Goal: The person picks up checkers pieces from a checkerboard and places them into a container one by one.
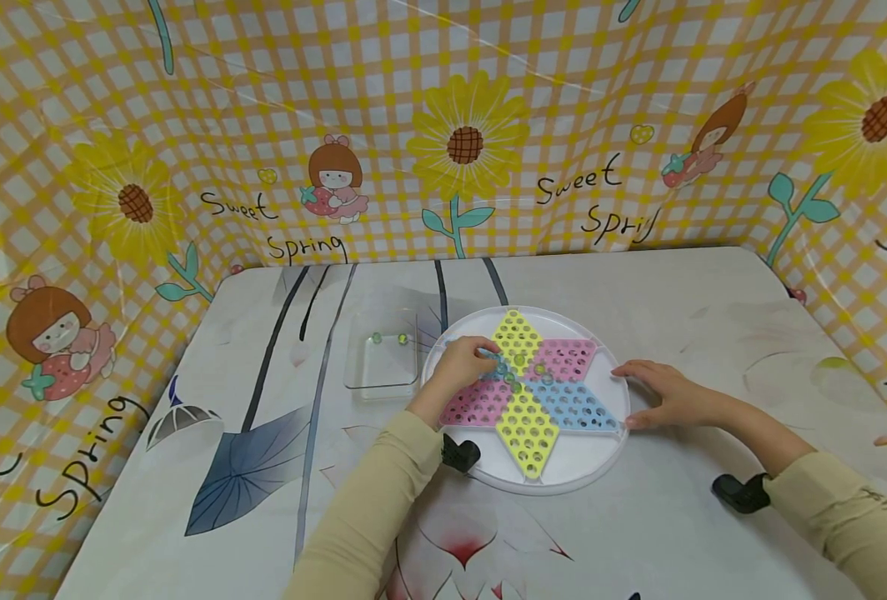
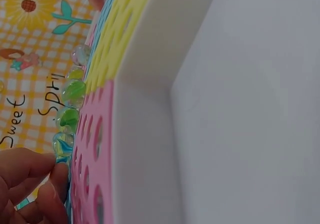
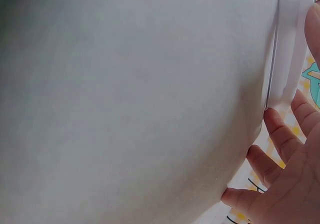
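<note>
A round white board (image 1: 573,468) lies on the table, carrying a six-pointed star of pink, yellow and blue hole fields (image 1: 528,417). Several glass marbles (image 1: 520,372) sit in holes near its middle; in the left wrist view they form a row of marbles (image 2: 73,91). My left hand (image 1: 483,357) hovers over the star's left side, its curled fingers (image 2: 37,184) pinching a blue-green marble (image 2: 63,144) at the row's end. My right hand (image 1: 637,397) rests flat against the board's right rim, where fingers (image 3: 280,134) touch the white edge (image 3: 285,49).
A clear plastic tray (image 1: 381,377) stands just left of the board with two green marbles (image 1: 375,338) in it. The table has a printed cloth (image 1: 248,467), and yellow checked sheets (image 1: 443,125) wall it in at the back and sides.
</note>
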The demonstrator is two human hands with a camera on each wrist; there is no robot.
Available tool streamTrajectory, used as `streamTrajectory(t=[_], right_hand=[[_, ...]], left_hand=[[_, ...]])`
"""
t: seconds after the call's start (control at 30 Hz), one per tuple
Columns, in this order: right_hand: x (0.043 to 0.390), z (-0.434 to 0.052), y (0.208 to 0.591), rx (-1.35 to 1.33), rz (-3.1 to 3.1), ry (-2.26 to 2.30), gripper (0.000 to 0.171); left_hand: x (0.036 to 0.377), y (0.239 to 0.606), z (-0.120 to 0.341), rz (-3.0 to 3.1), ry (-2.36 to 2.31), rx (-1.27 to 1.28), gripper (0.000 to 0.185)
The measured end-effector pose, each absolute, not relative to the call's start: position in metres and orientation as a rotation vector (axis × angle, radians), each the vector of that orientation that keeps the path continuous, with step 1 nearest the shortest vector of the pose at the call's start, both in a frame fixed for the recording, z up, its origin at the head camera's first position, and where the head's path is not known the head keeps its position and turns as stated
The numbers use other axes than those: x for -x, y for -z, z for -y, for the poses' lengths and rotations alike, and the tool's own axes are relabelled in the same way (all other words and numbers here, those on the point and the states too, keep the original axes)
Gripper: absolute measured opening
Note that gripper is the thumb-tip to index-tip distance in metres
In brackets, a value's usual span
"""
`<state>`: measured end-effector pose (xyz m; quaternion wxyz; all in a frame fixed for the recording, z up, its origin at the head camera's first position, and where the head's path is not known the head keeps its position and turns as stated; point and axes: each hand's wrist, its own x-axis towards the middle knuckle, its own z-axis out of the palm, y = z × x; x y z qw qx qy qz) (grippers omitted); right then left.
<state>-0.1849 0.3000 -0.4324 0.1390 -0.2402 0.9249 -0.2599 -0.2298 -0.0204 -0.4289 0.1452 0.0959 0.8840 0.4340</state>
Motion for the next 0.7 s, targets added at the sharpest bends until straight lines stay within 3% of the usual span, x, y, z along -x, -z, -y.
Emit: streamTrajectory(t=[0.7], right_hand=[[0.1854,-0.3010,0.4336,0.657,-2.667,0.742,0.072]], left_hand=[[0.2356,0.4278,0.0142,-2.608,-1.112,-0.168,0.024]])
